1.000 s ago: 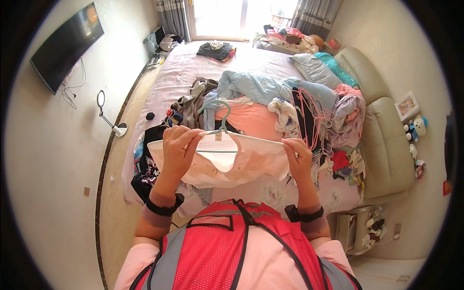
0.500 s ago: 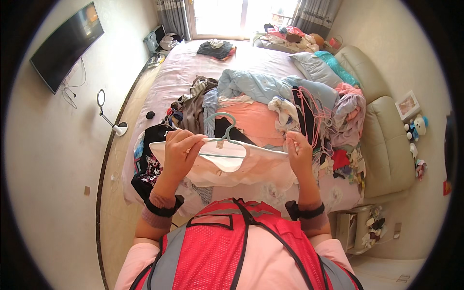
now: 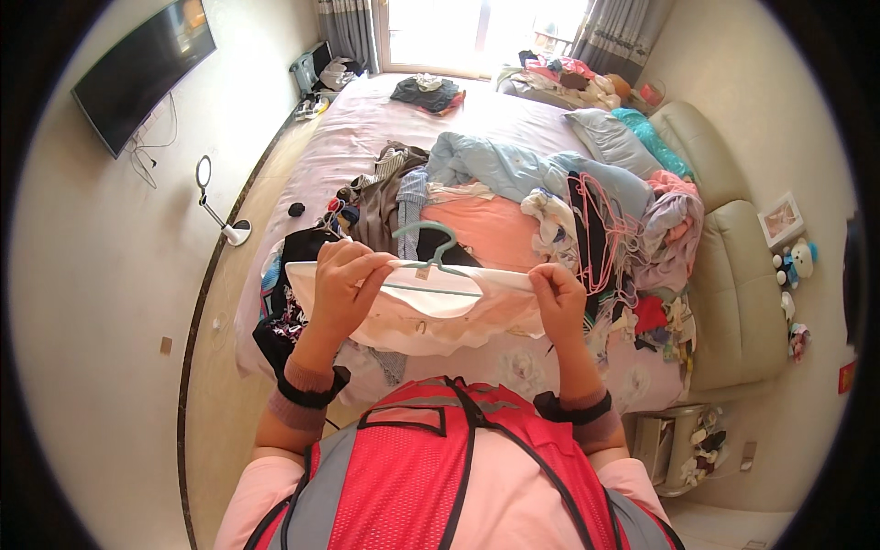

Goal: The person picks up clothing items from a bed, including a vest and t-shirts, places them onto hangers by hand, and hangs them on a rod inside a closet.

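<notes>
A white top (image 3: 376, 323) is stretched between my two hands, held up in front of the bed. Inside its neckline sits a green clothes hanger (image 3: 431, 288), its hook standing up above the collar. My left hand (image 3: 349, 286) pinches the top at its left shoulder, fingers closed, close to the hanger's arm. At the opposite shoulder, my right hand (image 3: 561, 298) grips the fabric between thumb and fingers. The garment's lower part hangs toward me, its far side hidden.
Clothes lie heaped across the bed (image 3: 513, 371), with pink hangers (image 3: 607, 234) on the right and a light blue quilt (image 3: 500, 165) behind. A folded dark pile (image 3: 423, 94) rests farther off. At left stands a round mirror on a stand (image 3: 226, 215); a beige headboard (image 3: 724, 275) borders the right.
My right hand has shifted slightly left and regripped the top's right shoulder edge. The view has turned a little, so the room appears shifted right.
</notes>
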### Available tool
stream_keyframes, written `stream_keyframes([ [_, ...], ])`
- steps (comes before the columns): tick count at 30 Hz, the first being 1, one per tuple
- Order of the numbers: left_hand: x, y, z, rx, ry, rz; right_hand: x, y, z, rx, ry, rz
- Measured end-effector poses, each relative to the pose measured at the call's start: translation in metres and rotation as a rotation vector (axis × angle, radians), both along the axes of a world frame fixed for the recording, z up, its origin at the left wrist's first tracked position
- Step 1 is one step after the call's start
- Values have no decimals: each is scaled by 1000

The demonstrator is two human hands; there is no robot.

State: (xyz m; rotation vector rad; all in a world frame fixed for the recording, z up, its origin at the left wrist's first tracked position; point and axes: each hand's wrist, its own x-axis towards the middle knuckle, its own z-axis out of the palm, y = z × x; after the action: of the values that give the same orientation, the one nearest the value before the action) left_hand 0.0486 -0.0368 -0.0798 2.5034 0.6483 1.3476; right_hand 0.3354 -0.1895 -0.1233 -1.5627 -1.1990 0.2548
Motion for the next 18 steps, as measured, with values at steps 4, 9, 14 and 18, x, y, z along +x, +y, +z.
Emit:
stream_keyframes([
  [4,-5,-5,-4,-9,-14,15,1,8,-6,44,231,-56],
  [9,-10,-2,-13,-76,-64,47,-26,0,20,80,-262,180],
  [14,-2,-4,-11,-81,-30,42,-26,3,25,118,-351,207],
  [18,-8,0,-21,-138,72,95,-30,6,26,121,-360,226],
])
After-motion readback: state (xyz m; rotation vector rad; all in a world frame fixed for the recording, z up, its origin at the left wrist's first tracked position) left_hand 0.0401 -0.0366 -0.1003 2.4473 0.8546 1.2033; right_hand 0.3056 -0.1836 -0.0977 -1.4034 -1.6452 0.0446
